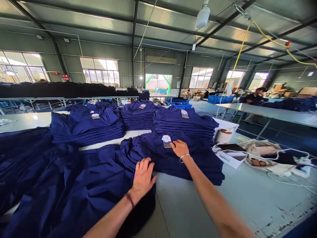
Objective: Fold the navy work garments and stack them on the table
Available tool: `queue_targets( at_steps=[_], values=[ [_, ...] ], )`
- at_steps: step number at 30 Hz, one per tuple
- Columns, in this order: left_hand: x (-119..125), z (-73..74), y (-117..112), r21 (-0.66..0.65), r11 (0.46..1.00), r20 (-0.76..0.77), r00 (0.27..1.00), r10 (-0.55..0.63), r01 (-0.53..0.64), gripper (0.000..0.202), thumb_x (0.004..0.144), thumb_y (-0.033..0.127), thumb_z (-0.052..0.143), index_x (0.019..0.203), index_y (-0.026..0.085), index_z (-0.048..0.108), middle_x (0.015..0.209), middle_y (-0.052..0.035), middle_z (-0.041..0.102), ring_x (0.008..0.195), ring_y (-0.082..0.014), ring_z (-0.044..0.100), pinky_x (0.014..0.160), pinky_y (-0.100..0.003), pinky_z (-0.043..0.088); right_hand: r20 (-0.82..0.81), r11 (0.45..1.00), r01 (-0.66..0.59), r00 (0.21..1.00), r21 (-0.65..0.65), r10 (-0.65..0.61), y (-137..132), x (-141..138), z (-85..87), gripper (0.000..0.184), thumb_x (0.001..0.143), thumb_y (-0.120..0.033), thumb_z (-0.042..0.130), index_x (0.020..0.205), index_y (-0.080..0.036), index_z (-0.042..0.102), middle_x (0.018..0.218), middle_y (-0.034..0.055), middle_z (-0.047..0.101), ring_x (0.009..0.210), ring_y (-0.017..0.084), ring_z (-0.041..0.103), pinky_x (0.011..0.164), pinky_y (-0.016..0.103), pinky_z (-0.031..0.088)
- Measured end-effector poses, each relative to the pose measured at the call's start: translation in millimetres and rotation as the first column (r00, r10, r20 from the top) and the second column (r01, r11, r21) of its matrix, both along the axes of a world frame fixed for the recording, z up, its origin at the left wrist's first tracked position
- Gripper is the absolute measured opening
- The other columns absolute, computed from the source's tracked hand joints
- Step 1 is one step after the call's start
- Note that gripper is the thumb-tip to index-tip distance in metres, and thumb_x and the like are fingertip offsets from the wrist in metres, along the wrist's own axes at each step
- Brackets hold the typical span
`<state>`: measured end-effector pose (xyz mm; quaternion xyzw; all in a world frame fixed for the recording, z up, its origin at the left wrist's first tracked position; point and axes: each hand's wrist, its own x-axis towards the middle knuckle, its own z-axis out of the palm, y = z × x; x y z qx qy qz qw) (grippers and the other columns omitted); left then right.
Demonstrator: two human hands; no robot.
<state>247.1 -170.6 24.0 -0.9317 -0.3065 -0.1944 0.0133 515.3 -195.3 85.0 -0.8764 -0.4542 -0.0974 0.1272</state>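
The left hand (143, 177) lies open and flat on loose navy garments (99, 185); the right hand (179, 148), also open, rests on a folded navy stack (158, 155) just beside its hang tag (166, 141), on the counter (210, 205), neither hand clamped.

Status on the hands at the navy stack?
Left hand flat on loose navy garments. Right hand on navy stack, beside hang tag. Printed papers right of stack.

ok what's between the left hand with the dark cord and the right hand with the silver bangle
Head view: navy blue folded cloth lies between the left hand and the right hand.
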Motion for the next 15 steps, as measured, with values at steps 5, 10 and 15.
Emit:
queue_targets(
  at_steps=[5, 10, 15],
  values=[
    [44.1, 25.3, 59.5, 0.07, 0.993, -0.287, 0.955, -0.076, 0.1, 0.101, 0.071, 0.037, 0.073, 0.156, 0.03, 0.019, 0.162, -0.0087, 0.029, 0.152, -0.0341, 0.009, 0.117, -0.063, -0.01, -0.136, 0.946, 0.21, 0.959, -0.248, -0.249, -34.3, 53.1, -31.9, 0.062, 0.094, -0.059, 0.034, 0.15, -0.035, 0.037, 0.16, 0.0107, 0.031, 0.147, 0.039, 0.023, 0.109, 0.072, 0.016],
    [65.7, 16.0, 92.9, 0.001, 0.994, -0.438, 0.893, -0.099, 0.111, 0.101, 0.063, 0.038, 0.079, 0.153, 0.032, 0.031, 0.157, -0.0103, 0.038, 0.147, -0.0387, 0.026, 0.113, -0.065, -0.017, -0.197, 0.915, 0.291, 0.915, -0.28, -0.351, -51.3, 66.8, -73.9, 0.07, 0.092, -0.067, 0.021, 0.155, -0.036, 0.021, 0.164, 0.0136, 0.02, 0.146, 0.047, 0.021, 0.104, 0.078, 0.018],
    [67.7, 14.1, 99.3, -0.143, 0.982, -0.439, 0.881, -0.174, 0.123, 0.103, 0.064, 0.05, 0.077, 0.153, 0.033, 0.029, 0.161, -0.0102, 0.03, 0.148, -0.0381, 0.02, 0.112, -0.07, -0.009, -0.275, 0.956, 0.265, 0.916, -0.128, -0.291, -57.7, 62.5, -70.7, 0.071, 0.092, -0.069, 0.024, 0.155, -0.036, 0.025, 0.163, 0.0142, 0.022, 0.147, 0.043, 0.02, 0.108, 0.072, 0.021]
  ],
)
